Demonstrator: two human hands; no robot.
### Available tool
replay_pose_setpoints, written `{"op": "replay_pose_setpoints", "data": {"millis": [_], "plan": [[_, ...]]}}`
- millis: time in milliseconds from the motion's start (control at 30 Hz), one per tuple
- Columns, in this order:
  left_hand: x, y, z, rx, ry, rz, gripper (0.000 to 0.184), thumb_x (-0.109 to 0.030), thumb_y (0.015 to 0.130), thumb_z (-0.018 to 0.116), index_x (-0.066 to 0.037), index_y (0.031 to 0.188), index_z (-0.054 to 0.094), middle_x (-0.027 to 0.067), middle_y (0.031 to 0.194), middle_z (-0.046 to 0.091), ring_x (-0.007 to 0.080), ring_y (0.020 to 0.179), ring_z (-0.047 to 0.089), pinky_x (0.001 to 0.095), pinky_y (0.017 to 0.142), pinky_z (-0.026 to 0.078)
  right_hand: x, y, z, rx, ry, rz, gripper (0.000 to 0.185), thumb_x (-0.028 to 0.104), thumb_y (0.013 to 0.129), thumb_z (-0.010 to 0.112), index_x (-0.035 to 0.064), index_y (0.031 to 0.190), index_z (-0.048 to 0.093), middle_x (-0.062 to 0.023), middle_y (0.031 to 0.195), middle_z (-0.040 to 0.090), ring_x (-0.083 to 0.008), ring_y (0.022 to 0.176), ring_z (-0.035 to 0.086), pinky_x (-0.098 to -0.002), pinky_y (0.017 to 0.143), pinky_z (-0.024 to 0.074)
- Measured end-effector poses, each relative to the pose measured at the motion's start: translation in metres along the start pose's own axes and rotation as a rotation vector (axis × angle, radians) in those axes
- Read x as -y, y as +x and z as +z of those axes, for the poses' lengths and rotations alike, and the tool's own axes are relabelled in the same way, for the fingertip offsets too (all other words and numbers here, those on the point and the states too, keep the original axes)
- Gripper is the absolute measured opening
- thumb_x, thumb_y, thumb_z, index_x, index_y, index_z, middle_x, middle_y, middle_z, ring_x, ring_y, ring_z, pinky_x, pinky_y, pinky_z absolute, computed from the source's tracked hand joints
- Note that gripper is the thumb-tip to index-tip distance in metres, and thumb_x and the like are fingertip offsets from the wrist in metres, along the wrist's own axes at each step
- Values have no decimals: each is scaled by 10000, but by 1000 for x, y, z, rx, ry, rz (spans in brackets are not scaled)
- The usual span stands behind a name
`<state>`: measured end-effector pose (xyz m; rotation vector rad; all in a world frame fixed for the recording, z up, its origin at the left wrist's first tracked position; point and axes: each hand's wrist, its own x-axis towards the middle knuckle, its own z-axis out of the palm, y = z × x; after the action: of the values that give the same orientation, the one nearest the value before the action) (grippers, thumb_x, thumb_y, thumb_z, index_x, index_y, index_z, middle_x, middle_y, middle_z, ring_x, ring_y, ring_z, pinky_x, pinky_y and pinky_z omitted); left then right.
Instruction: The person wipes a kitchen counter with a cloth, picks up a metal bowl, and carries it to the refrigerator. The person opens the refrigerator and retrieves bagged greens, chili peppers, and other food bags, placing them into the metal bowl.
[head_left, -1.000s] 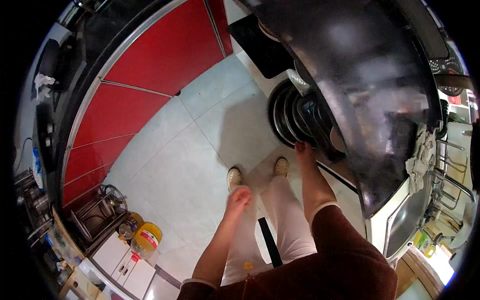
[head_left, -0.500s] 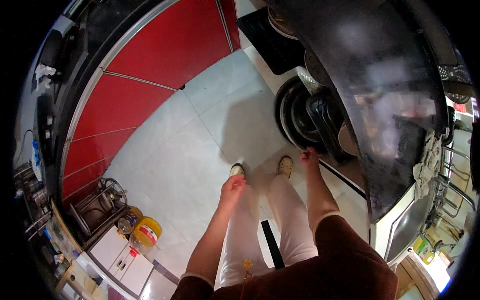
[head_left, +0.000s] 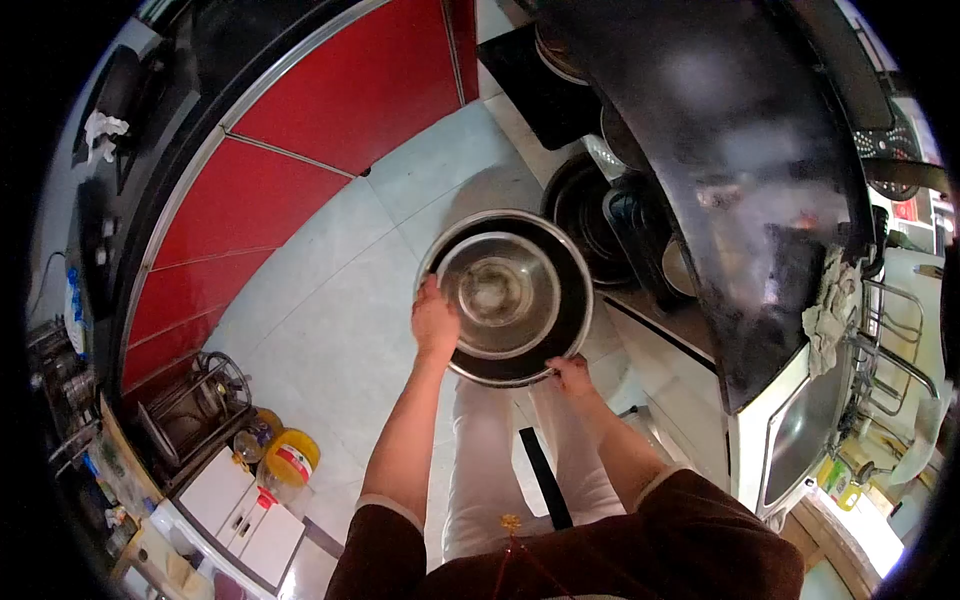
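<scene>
A wide round metal basin with a dark inside and a bright rim is held in front of my legs, above the floor. Nested in it is a smaller shiny steel bowl with a stained bottom. My left hand grips the left side, its fingers over the basin's rim and close to the inner bowl; I cannot tell whether they touch it. At the lower right, my right hand is closed on the basin's rim. Beyond the basin, dark round pans and a black tray stand in the low cabinet.
On the right, a black countertop overhangs the cabinet, with a grey cloth and a sink nearer me. Red cabinet doors line the left. A yellow oil bottle and a wire rack stand at lower left.
The basin with the steel bowl inside has come into both hands, which were apart with no basin in them. My right hand has moved left, away from the cabinet.
</scene>
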<state>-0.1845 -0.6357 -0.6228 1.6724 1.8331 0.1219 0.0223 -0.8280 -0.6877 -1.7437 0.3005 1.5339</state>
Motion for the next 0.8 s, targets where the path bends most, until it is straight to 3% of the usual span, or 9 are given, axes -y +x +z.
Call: {"op": "replay_pose_setpoints", "data": {"millis": [167,200,333,433,533,600,633,733,800], "plan": [[25,-16,-19,61,172,-159,493,-154,738,646,-41,1161,421,181,1143,518,347,959,562,437,790,474,-7,-14,4,101,-144,-137,195,2,672,640,49,847,567,-23,729,572,-141,615,535,-273,534,435],[30,-18,-17,36,169,-141,393,-177,719,674,-25,1035,497,180,1049,565,354,912,577,436,768,479,-12,-13,1,186,-153,-179,196,15,670,644,47,848,569,-22,739,577,-138,617,535,-272,542,438],[41,-17,-3,140,152,-87,320,-135,696,672,10,957,556,182,919,608,330,818,618,413,666,530,-1,-37,6,195,-54,-150,205,39,658,646,50,847,567,-27,724,577,-126,577,516,-275,496,427],[23,-11,-1,417,-488,-294,324,-50,664,598,23,979,602,184,814,636,277,639,648,326,434,550,9,-41,1,55,-204,2,267,58,653,640,39,916,601,-38,730,593,-153,579,531,-288,528,439],[4,1,-6,363,-425,-235,323,-56,666,587,29,977,602,178,819,645,254,659,651,334,497,553,13,-36,-7,-138,-324,108,242,71,652,645,32,887,603,-56,732,596,-166,591,551,-304,501,441],[-12,9,-16,313,-426,-149,305,-64,676,572,41,960,597,172,813,650,250,660,651,342,550,540,14,-39,-10,-167,-153,28,221,103,642,655,53,843,577,-45,645,552,-144,479,483,-282,401,378],[-15,18,-12,220,-371,-20,294,-14,671,565,45,957,598,150,761,638,212,590,632,318,486,514,10,-37,-16,-176,-96,4,217,114,638,659,61,828,568,-42,616,537,-137,442,460,-275,368,356],[-45,49,-2,205,-461,-85,260,-21,662,588,43,914,596,173,731,629,242,590,632,343,515,505,7,-23,-38,-127,-258,27,189,128,651,640,47,807,569,-50,584,525,-144,406,446,-280,351,346],[-69,68,11,92,-260,65,239,-94,669,583,33,872,589,223,747,625,355,662,628,402,639,504,2,-21,-49,-144,-409,14,175,137,667,623,25,787,563,-59,565,518,-152,378,437,-292,333,339]]}}
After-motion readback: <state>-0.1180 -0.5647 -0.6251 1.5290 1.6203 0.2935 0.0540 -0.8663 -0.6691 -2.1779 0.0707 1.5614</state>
